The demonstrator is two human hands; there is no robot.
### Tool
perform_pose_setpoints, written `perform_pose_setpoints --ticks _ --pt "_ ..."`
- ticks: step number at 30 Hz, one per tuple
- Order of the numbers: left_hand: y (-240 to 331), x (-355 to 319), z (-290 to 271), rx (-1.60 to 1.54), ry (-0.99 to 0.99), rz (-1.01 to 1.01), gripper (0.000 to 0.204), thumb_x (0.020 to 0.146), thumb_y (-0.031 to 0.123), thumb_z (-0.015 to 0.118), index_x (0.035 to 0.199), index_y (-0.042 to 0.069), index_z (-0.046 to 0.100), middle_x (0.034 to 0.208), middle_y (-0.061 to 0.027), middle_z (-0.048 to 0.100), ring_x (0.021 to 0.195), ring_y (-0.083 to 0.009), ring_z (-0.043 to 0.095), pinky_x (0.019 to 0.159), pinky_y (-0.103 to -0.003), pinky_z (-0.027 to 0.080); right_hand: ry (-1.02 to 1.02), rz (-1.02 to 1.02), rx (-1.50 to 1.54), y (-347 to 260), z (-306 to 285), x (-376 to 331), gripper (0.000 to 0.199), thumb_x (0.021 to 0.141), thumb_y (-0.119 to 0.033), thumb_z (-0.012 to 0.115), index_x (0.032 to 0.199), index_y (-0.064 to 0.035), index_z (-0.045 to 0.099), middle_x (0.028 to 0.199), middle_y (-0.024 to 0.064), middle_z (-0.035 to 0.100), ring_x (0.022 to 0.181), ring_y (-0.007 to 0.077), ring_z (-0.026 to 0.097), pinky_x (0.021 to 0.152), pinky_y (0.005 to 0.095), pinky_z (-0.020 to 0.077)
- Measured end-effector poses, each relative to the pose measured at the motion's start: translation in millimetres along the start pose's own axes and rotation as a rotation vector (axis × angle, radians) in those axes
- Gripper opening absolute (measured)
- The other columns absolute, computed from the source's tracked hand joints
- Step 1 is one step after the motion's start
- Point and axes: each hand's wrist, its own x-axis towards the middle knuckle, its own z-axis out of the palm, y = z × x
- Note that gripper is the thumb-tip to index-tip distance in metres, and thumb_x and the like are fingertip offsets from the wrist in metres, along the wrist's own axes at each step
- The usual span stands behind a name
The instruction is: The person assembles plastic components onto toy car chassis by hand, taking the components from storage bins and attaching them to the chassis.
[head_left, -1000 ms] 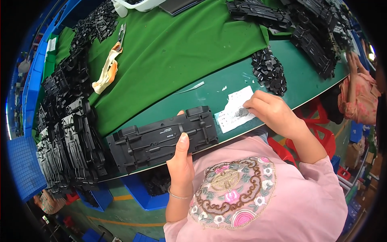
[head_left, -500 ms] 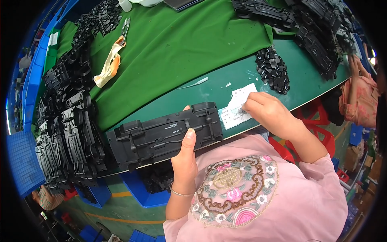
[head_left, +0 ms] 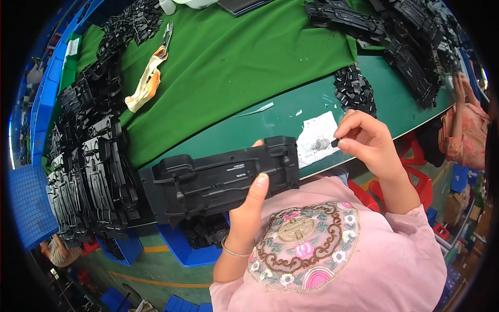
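Observation:
My left hand [head_left: 253,200] grips a long black molded plastic part [head_left: 218,179] by its lower edge, thumb on its face and a fingertip showing at the far edge. Its ribbed side is turned up toward me. My right hand [head_left: 369,143] pinches a small black piece [head_left: 335,142] between thumb and forefinger. That piece is just above a white paper sheet [head_left: 318,136] with a grey smudge in its middle. Beyond my right hand lies a pile of small black pieces [head_left: 355,91].
Long black parts stand stacked at left [head_left: 99,177], and more lie at the far right [head_left: 410,67]. Pliers [head_left: 166,39] with cloth-wrapped handles rest on the green cloth [head_left: 223,67]. A blue bin [head_left: 192,255] sits below the table edge. Another person's arm [head_left: 460,99] shows at right.
My right hand has lifted off the paper, which now shows a grey smudge, and a small black piece is visible in its fingers. The long black part has shifted slightly right with my left hand.

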Motion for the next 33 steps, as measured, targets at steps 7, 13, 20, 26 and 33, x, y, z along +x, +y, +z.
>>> perform_pose_setpoints --ticks 7,13,20,26,33 --pt "7 -2 9 0.193 -0.159 0.025 0.041 0.078 0.008 0.049 0.116 -0.004 0.038 0.113 -0.0113 0.045 0.103 -0.0171 0.044 0.089 -0.03 0.033 0.016 0.15 0.431 2 22 4 0.016 0.072 0.003 0.056 0.086 0.0008 0.05 0.075 0.002 0.05 0.065 0.007 0.05 0.059 0.0185 0.0424" --pt "8 -1 14 0.228 -0.206 0.045 0.048 0.079 0.009 0.049 0.121 -0.005 0.031 0.112 -0.0125 0.045 0.101 -0.0164 0.044 0.088 -0.029 0.035 0.082 0.024 0.225 3 35 1 0.017 0.071 0.005 0.056 0.087 0.0005 0.051 0.079 0.0033 0.049 0.067 0.0077 0.05 0.06 0.0196 0.0428" --pt "6 -1 11 0.37 -0.191 0.101 0.05 0.078 0.009 0.052 0.121 -0.006 0.03 0.11 -0.0138 0.046 0.1 -0.0167 0.045 0.086 -0.029 0.035 0.126 -0.255 -0.135 2 44 5 0.019 0.067 0.006 0.059 0.084 0.0002 0.054 0.075 0.0066 0.052 0.066 0.0118 0.052 0.058 0.0228 0.0424" --pt "5 0 12 0.411 -0.175 0.186 0.049 0.077 0.008 0.052 0.119 -0.007 0.032 0.108 -0.015 0.048 0.099 -0.0176 0.046 0.086 -0.029 0.035 0.097 -0.325 -0.245 -2 47 9 0.021 0.064 0.006 0.06 0.083 0.0 0.054 0.072 0.0075 0.052 0.061 0.0141 0.052 0.055 0.0233 0.0417" --pt "4 1 11 0.448 -0.174 0.238 0.048 0.078 0.009 0.053 0.118 -0.008 0.033 0.107 -0.0167 0.048 0.097 -0.0184 0.047 0.085 -0.03 0.037 0.098 -0.342 -0.286 -3 49 11 0.021 0.064 0.006 0.061 0.082 0.0003 0.055 0.07 0.0075 0.052 0.061 0.0145 0.052 0.053 0.0237 0.0418"
